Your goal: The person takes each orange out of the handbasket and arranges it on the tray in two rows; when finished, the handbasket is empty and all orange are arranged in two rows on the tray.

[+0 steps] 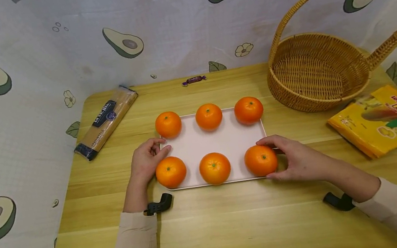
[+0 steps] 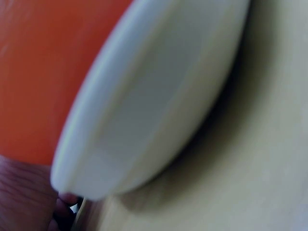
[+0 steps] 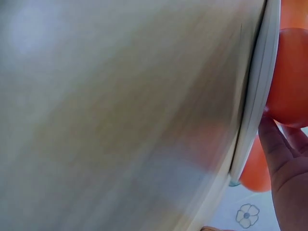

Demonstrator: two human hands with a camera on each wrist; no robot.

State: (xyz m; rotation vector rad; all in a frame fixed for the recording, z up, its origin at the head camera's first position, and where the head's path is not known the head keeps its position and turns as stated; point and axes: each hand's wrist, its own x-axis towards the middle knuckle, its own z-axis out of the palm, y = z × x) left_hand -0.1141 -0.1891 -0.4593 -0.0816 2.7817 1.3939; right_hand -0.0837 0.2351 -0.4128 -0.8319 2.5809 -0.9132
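Note:
Six, or rather several, oranges sit in two rows on a white rectangular tray (image 1: 227,137). My right hand (image 1: 296,157) curls its fingers and thumb round the front right orange (image 1: 261,160), which rests at the tray's corner. In the right wrist view, the thumb (image 3: 274,139) meets that orange (image 3: 291,79) low down, by the tray rim (image 3: 260,86). My left hand (image 1: 144,161) rests at the tray's left edge, between the back left orange (image 1: 168,125) and the front left orange (image 1: 171,172). Its thumb and forefinger stand apart over the rim, holding no orange.
A wicker basket (image 1: 277,87) with a tall handle stands at the back right. In front of it lies a yellow packet (image 1: 385,121). A pasta pack (image 1: 106,122) lies at the back left, and a purple-wrapped candy (image 1: 194,80) near the table's back edge.

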